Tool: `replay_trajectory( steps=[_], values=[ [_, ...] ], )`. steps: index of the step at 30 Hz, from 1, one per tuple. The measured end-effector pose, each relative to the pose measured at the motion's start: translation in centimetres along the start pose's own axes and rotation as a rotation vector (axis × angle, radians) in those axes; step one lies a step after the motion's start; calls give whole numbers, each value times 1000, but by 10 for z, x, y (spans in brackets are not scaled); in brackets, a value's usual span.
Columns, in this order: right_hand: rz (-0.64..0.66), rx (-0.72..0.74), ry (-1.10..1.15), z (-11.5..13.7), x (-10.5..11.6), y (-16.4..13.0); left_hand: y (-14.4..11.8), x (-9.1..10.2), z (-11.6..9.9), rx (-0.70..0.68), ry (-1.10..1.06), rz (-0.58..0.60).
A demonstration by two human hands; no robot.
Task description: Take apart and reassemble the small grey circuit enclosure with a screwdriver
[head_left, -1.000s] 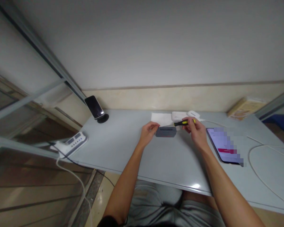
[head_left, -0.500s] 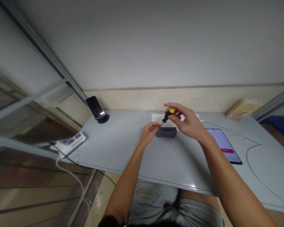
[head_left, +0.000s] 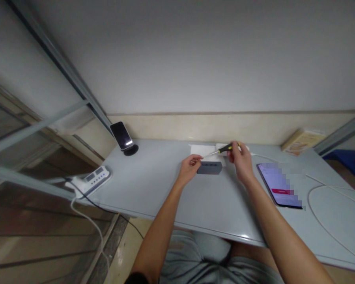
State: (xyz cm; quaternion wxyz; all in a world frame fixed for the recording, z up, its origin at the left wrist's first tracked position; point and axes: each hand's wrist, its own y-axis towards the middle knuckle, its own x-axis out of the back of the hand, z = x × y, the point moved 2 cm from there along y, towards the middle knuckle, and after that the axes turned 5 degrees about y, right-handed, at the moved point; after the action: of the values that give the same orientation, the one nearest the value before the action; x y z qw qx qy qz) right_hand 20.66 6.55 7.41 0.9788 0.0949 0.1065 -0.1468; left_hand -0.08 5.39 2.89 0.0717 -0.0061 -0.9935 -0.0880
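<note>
The phone [head_left: 279, 184] screen on the right is pixelated, so nothing on it reads. The white cable [head_left: 331, 209] loop runs off the right edge. The left hand [head_left: 189, 167] covers the left end of the grey box [head_left: 210, 167], whose slots are too tiny to make out. The screwdriver [head_left: 226, 149] tip is basically a blur.

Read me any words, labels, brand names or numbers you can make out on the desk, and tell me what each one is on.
No text can be read.
Phone lying flat: screen blurred out.
Power strip: markings too small.
Box by the wall: print too blurred.
Phone on the stand: screen dark.
Grey box at the left hand and screwdriver in the right hand: no legible marking.
</note>
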Motion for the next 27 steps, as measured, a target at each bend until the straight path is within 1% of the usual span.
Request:
replay_trajectory(
  steps=[1, 3, 6, 8, 11, 13, 15, 17, 21, 24, 27],
  values=[
    [-41, -63, 96, -9, 6, -1, 0, -1, -1, -15, 10, -12],
    [-67, -150, 245, -24, 16, -5, -1, -1, -2, -43, 24, -28],
    [-83, -181, 342, -37, 24, -8, -5, 0, -7, -65, 23, -16],
    [-87, -181, 373, -40, 25, -8, -8, 1, -10, -84, 9, 43],
    [-72, -168, 372, -40, 24, -8, -12, -1, -12, -101, 34, 163],
    [-60, -164, 372, -38, 23, -9, -14, -2, -11, -85, 65, 189],
    [-61, -176, 400, -36, 25, -12, -14, -4, -7, -58, 66, 171],
    [-63, -181, 424, -33, 29, -18, -12, -5, -3, -45, 54, 127],
    [-70, -158, 401, -29, 42, -39, -11, -5, 3, -67, 129, 62],
    [-123, -166, 395, -25, 53, -61, -11, -5, 6, -116, 263, 37],
    [-133, -174, 354, -19, 61, -85, -11, -5, 5, -219, 398, 13]
  ],
)
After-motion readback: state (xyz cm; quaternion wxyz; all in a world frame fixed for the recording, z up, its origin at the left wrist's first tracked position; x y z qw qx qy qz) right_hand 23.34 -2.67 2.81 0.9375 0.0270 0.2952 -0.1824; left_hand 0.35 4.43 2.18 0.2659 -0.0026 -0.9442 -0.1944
